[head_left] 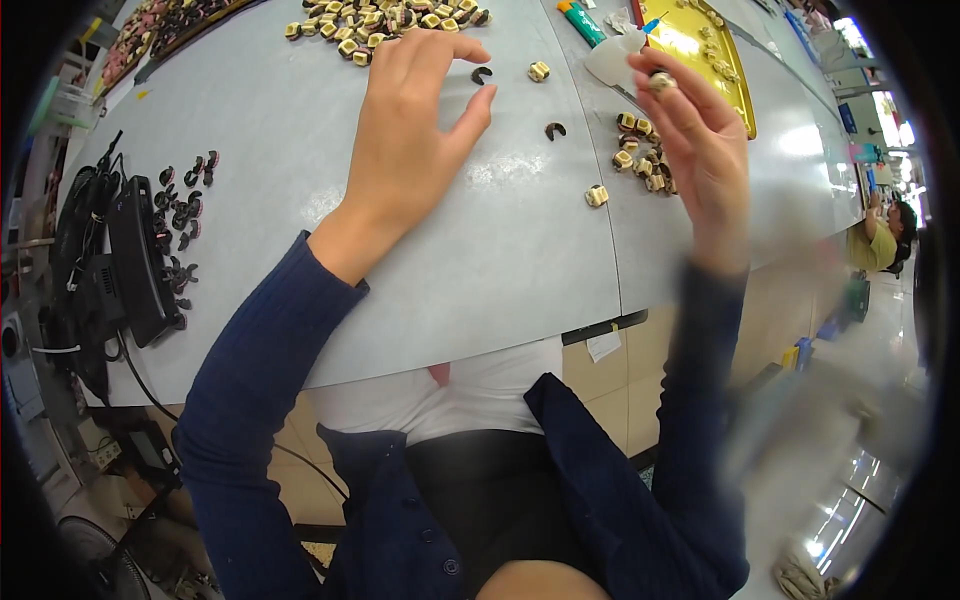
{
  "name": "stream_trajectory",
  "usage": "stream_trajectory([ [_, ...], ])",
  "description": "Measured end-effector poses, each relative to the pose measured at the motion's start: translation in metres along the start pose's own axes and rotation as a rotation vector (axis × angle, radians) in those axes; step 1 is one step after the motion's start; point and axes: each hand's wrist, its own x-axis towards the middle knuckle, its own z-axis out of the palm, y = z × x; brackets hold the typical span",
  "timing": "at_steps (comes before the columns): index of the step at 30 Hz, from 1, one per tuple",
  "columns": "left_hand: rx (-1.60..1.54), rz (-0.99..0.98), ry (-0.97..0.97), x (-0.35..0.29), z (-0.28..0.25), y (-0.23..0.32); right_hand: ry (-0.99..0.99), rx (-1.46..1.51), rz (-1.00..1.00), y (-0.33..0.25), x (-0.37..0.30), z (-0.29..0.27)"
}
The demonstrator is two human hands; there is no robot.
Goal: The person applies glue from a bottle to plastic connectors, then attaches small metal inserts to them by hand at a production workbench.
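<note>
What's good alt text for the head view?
A person's right hand pinches a cream-and-dark part above a grey table; the open left hand is by a dark C-shaped piece. A pile of similar parts and a yellow tray lie beyond.

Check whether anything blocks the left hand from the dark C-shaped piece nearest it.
Nothing visible does. The dark C-shaped piece lies on the grey table, by the gap between the spread thumb and index finger of the left hand. The pile of cream-and-dark pieces is farther from the person, not in between.
</note>
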Motion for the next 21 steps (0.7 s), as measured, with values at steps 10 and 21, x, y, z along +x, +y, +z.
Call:
stream_trajectory([
  [10,0.062,-0.046,-0.058,0.002,0.011,-0.004,0.059,-0.695,-0.070,0.016,-0.014,-0.045],
  [21,-0.020,-0.143,-0.159,0.007,0.010,-0.012,0.325,-1.158,-0.300,0.013,0.025,-0.097],
])
